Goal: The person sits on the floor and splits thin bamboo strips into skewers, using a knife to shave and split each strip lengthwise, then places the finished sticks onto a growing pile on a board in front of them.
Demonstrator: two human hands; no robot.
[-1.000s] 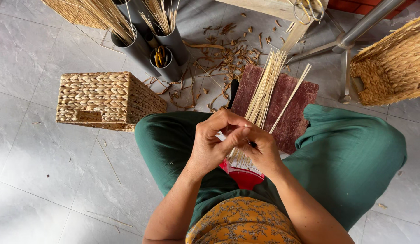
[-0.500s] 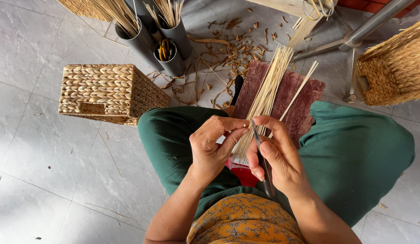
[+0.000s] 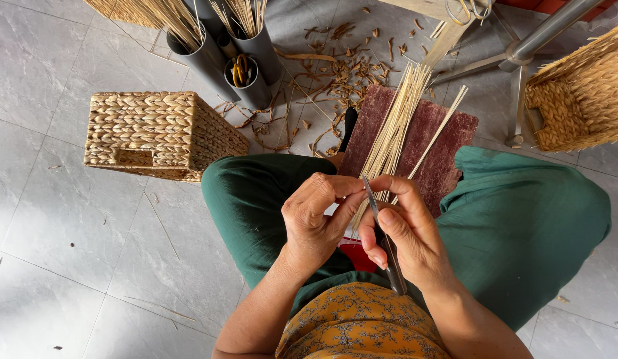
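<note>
I sit on the floor in green trousers. My left hand [image 3: 317, 219] pinches the near end of a bundle of thin pale bamboo strips [image 3: 395, 126], which fans away over a dark red board [image 3: 442, 139] between my knees. My right hand [image 3: 409, 233] grips a slim grey metal knife [image 3: 382, 233]; its blade tip points up against the strips near my left thumb and its handle runs back toward my wrist. One single strip [image 3: 442, 126] angles off to the right of the bundle.
A woven box basket [image 3: 156, 133] stands on the tiles at left. Grey tubes [image 3: 249, 53] holding strips and scissors stand at the top, with shavings [image 3: 335, 73] scattered beside them. Another woven basket [image 3: 581, 93] and a metal stand leg [image 3: 521, 53] are at the right.
My hands have drawn apart slightly. My right hand has turned and the knife now shows along its palm, blade laid against the strips.
</note>
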